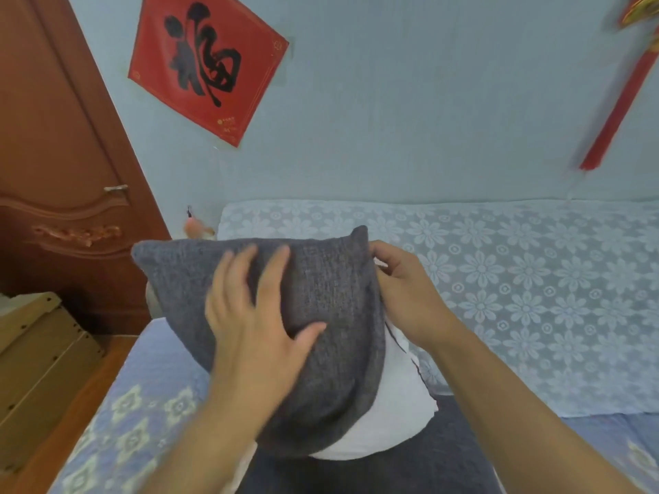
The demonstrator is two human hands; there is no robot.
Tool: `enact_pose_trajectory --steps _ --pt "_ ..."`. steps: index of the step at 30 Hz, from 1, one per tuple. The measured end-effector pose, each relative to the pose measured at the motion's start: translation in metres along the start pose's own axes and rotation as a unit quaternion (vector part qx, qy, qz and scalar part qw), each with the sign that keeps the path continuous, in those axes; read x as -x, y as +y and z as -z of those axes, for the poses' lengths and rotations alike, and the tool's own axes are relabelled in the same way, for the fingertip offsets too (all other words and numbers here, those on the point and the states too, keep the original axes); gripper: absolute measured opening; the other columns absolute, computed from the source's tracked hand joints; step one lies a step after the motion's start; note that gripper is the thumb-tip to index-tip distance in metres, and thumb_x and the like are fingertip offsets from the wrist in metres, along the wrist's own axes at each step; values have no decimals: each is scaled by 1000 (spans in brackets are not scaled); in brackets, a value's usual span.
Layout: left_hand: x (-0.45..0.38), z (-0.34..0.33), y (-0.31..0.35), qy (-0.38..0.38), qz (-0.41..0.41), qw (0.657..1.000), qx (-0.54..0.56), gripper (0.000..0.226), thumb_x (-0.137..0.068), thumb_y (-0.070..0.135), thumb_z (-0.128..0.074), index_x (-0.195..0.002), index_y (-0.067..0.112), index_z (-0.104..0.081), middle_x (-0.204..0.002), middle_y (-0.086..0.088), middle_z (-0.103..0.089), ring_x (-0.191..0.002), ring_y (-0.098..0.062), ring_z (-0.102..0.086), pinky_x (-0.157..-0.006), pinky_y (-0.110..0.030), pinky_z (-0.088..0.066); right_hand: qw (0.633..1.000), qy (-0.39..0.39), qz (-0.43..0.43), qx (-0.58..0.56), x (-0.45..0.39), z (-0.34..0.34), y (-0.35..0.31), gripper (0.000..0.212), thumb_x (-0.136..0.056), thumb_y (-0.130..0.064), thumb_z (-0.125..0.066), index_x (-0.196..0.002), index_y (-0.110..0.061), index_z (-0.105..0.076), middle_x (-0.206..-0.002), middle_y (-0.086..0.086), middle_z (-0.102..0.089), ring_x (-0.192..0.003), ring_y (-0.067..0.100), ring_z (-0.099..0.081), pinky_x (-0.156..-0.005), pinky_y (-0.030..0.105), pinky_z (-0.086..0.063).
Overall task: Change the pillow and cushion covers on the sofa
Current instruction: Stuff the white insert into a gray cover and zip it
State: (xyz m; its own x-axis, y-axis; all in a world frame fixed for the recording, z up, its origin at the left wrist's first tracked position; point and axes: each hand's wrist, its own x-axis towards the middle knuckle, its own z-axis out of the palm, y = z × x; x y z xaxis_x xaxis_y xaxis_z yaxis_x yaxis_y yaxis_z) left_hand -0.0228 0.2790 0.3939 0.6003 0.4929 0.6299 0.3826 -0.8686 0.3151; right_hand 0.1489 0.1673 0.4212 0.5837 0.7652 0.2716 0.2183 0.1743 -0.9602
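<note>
While the left hand (255, 328) lies flat on one grey cover (321, 279), the right hand (403, 290) pinches its edge over one white cushion (396, 397).

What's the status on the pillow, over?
Left hand flat on the grey cover. Right hand pinching the cover's right edge. White pillow partly out at the bottom. Nothing in the way.

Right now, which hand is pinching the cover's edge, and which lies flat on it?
The right hand pinches the grey cover at its right edge; the left hand lies spread flat on its front face.
</note>
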Motion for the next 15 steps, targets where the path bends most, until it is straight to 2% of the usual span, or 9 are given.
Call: enact_pose_trajectory --steps 2,3,4,5,7,9,11,13,15 --pt "-30 22 -22 -187 -57 976 -93 115 -63 69 -80 -155 37 -17 -161 7 -22 -153 -18 -6 -124 -45 2 992 -113 7 48 6 5 0 15 -100 -15 -58 -109 -15 -70 -100 21 -67 -84 38 -64 -66 49 -50" --pt "-42 28 -32 -261 -93 955 -103 112 -62 75 -77 -152 40 -20 -154 18 -25 -149 -8 -8 -123 -39 3 981 -184 2 60 8 10 2 24 -98 -23 -61 -120 -16 -67 -114 24 -62 -97 42 -61 -79 58 -49" --pt "-50 31 -39 -314 -112 939 -86 99 -63 75 -76 -144 42 -30 -142 27 -30 -140 0 -20 -122 -33 -7 967 -247 -12 69 10 15 6 41 -95 -33 -64 -133 -20 -60 -130 18 -57 -111 38 -58 -91 56 -48" --pt "-54 30 -43 -345 -116 930 -57 79 -66 71 -78 -130 43 -41 -127 30 -42 -124 3 -36 -115 -29 -24 951 -296 -41 82 13 21 11 61 -89 -41 -68 -146 -28 -48 -147 6 -47 -129 27 -51 -102 47 -45" --pt "-52 19 -44 -326 -109 939 6 40 -76 60 -77 -105 43 -54 -100 25 -58 -96 -2 -55 -85 -28 -45 934 -325 -101 112 27 19 21 98 -77 -41 -82 -152 -51 -19 -157 -25 -26 -147 3 -27 -110 23 -36" --pt "-50 4 -36 -245 -92 965 12 14 -87 44 -69 -89 37 -56 -85 17 -63 -83 -8 -61 -71 -34 -49 946 -275 -76 153 43 4 40 113 -71 -26 -90 -145 -56 -10 -146 -42 -25 -139 -17 -23 -107 9 -33" --pt "-62 -7 -17 -158 -75 984 13 20 -89 27 -59 -75 34 -46 -72 13 -57 -75 -18 -61 -64 -36 -48 977 -152 -39 148 48 -6 65 116 -70 -16 -91 -141 -60 -11 -139 -49 -29 -132 -24 -27 -108 8 -32" --pt "-83 -8 14 -78 -87 991 70 27 -84 19 -53 -68 34 -36 -61 13 -47 -65 -22 -58 -58 -37 -45 990 -20 -47 133 41 5 67 110 -70 -13 -88 -136 -64 -15 -128 -54 -34 -119 -31 -32 -99 5 -35" --pt "-105 4 47 2 -105 985 135 29 -83 12 -54 -70 31 -37 -56 12 -43 -58 -19 -53 -53 -37 -41 984 66 -43 158 29 29 38 92 -71 -16 -85 -137 -50 -31 -114 -47 -47 -104 -30 -44 -81 -1 -39"
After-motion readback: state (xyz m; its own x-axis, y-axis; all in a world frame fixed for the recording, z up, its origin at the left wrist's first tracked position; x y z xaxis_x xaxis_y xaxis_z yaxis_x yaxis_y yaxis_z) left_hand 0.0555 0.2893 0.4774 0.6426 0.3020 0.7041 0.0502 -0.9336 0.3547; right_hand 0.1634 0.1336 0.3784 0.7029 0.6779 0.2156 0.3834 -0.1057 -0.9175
